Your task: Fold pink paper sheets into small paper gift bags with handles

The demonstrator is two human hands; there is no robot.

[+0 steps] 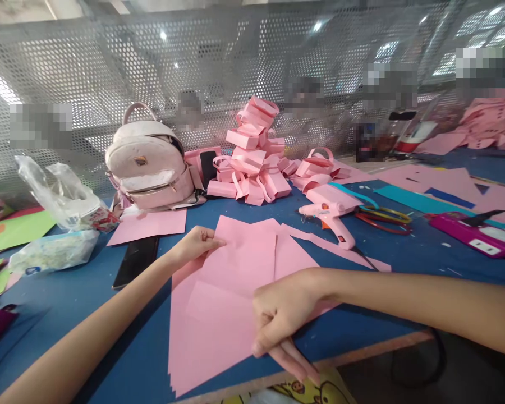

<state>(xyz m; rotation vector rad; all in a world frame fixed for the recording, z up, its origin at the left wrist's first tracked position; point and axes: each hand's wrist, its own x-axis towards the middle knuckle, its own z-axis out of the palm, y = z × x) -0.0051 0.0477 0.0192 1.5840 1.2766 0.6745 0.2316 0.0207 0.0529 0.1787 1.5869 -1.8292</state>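
Observation:
Several sheets of pink paper (219, 342) lie in a loose stack on the blue table in front of me. At the top left of the stack, my left hand (197, 244) is closed, with thumb and fingers pinching the edge of a pink sheet (248, 252). My right hand (284, 320) is over the lower right side of the paper, knuckles up. Its thumb is bent in at the paper's edge and two fingers point down toward the table edge. The right hand covers part of the sheet, so its exact grip is partly hidden.
A pink glue gun (330, 210) lies beyond the paper, near scissors (382, 219) and a purple power strip (473, 233). Folded pink paper pieces (256, 163) are piled at the back. A backpack (147, 163), a phone (137, 261) and plastic bags (54, 252) lie left.

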